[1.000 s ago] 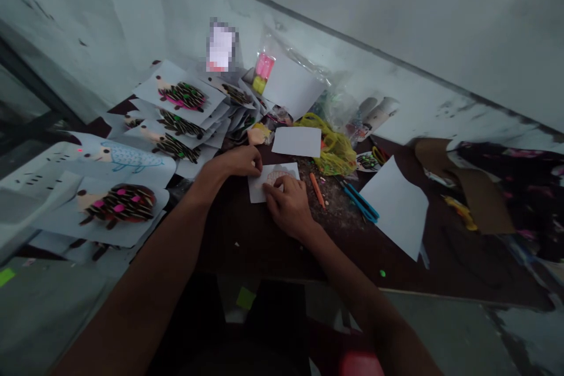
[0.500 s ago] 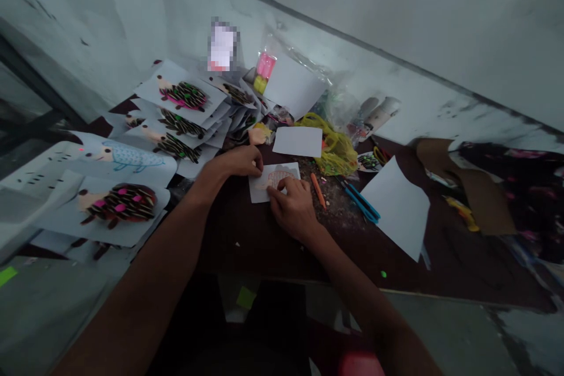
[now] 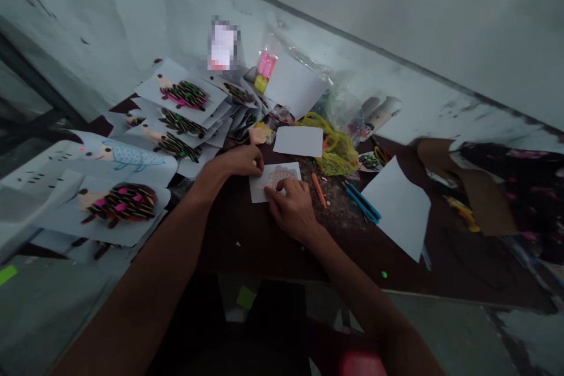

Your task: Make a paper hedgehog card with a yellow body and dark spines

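Note:
A small white sheet (image 3: 259, 192) with an orange hedgehog-like drawing lies on the dark table (image 3: 247, 241). At its upper left corner rests my left hand (image 3: 243, 162), fingers curled in; whatever they hold, if anything, is hidden. My right hand (image 3: 293, 205) is over the lower right part of the sheet, its thumb and index finger drawn together at the drawing. Anything between those fingertips is too small to make out. Just right of my right hand lies an orange pen-like tool (image 3: 318, 190), and further right are blue-handled scissors (image 3: 362, 202).
Stacked hedgehog pictures (image 3: 127, 205) fill the left side. Behind the sheet are a blank white card (image 3: 298, 141) and a yellow bag (image 3: 337, 155). Another white paper (image 3: 399, 208) and brown cardboard (image 3: 487, 202) lie to the right. A lit phone-like screen (image 3: 222, 46) stands against the wall.
My right thumb and index fingertips have shifted slightly left over the drawing. My left hand has hardly moved.

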A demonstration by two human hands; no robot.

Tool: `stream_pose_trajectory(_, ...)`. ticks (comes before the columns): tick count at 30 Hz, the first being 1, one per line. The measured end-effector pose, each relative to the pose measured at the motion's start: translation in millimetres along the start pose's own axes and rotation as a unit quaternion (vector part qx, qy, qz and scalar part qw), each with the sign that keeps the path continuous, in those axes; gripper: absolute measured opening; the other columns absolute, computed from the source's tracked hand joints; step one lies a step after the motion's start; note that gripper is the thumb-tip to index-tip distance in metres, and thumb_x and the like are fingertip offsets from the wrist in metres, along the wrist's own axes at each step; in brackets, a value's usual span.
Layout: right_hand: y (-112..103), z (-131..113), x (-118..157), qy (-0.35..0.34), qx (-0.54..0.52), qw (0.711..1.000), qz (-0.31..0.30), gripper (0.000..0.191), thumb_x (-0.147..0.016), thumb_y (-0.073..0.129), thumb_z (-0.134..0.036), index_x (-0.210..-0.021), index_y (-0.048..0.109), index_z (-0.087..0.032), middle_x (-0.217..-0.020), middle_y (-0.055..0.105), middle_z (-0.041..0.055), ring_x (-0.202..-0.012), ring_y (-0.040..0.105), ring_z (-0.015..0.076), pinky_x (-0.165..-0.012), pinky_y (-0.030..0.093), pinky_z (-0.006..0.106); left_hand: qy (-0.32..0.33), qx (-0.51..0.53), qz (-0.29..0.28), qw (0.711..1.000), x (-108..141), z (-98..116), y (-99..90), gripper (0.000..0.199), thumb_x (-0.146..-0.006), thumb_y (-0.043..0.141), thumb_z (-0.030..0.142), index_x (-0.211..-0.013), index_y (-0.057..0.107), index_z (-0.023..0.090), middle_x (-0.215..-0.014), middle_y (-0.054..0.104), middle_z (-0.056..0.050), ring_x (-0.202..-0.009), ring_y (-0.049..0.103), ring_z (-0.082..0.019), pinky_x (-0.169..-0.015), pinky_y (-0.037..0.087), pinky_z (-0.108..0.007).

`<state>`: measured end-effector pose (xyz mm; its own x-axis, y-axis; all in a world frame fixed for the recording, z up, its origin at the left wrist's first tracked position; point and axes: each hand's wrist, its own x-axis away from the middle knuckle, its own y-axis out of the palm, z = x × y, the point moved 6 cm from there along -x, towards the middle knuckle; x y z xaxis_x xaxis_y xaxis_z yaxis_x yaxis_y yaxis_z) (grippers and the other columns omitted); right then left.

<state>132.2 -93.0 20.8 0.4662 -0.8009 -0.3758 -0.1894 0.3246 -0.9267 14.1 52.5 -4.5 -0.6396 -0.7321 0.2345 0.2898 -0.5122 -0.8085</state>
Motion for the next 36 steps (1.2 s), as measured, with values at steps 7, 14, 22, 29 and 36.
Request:
stream_pose_trajectory(7, -2.5, -0.1, 0.6, 0.004, -0.028, 1.0, 0.012, 0.022, -0.1, 0.053, -0.024, -0.101, 0.075, -0.021, -0.096, 0.064, 0.0072, -0.09, 0.054, 0.0205, -0.083, 0.035, 0.037, -0.005, 0.009, 0.004, 1.0, 1.3, 0.8, 0.0, 0.024, -0.071, 0.065, 0.023, -0.09, 0.079, 0.019, -0.091, 0.078, -0.003, -0.083, 0.068, -0.018, -0.068, 0.046, -0.023)
stream_pose_trajectory(14, -3.0, 4.5, -0.1, 0.041, -0.028, 0.999, 0.015, 0.026, -0.097, 0.055, -0.023, -0.116, 0.072, -0.021, -0.1, 0.062, 0.0082, -0.094, 0.052, 0.0217, -0.085, 0.035, 0.038, -0.004, 0.006, -0.001, 1.0, 1.1, 1.7, -0.2, 0.023, -0.071, 0.066, 0.022, -0.09, 0.079, 0.019, -0.091, 0.078, -0.004, -0.083, 0.068, -0.018, -0.068, 0.046, -0.024)
stream_pose_trajectory(22, -2.7, -5.6, -9.6, 0.039, -0.013, 0.999, -0.024, 0.02, -0.098, 0.055, -0.028, -0.105, 0.072, -0.02, -0.103, 0.062, 0.0093, -0.097, 0.05, 0.0232, -0.087, 0.035, 0.038, 0.004, 0.01, 0.002, 1.0, 0.1, -1.6, 1.1, 0.022, -0.071, 0.067, 0.024, -0.09, 0.079, 0.02, -0.092, 0.079, -0.003, -0.083, 0.068, -0.017, -0.067, 0.045, -0.023)
stream_pose_trajectory(29, 2.3, -12.3, -11.3, 0.029, -0.012, 0.999, -0.044, 0.02, -0.1, 0.052, -0.027, -0.106, 0.07, -0.019, -0.105, 0.063, 0.01, -0.096, 0.051, 0.0238, -0.088, 0.035, 0.04, 0.005, 0.003, 0.002, 1.0, -0.8, -1.0, 1.6, 0.022, -0.072, 0.065, 0.022, -0.088, 0.079, 0.021, -0.092, 0.079, -0.003, -0.083, 0.068, -0.017, -0.067, 0.046, -0.022)
stream_pose_trajectory(36, -0.5, -4.1, -9.1, 0.037, -0.029, 0.999, -0.007, 0.025, -0.099, 0.052, -0.024, -0.116, 0.07, -0.021, -0.103, 0.063, 0.0091, -0.096, 0.053, 0.0223, -0.087, 0.035, 0.039, 0.004, 0.009, -0.001, 1.0, 0.9, 0.5, 1.1, 0.023, -0.072, 0.065, 0.022, -0.09, 0.08, 0.019, -0.093, 0.079, -0.004, -0.085, 0.069, -0.018, -0.07, 0.047, -0.023)
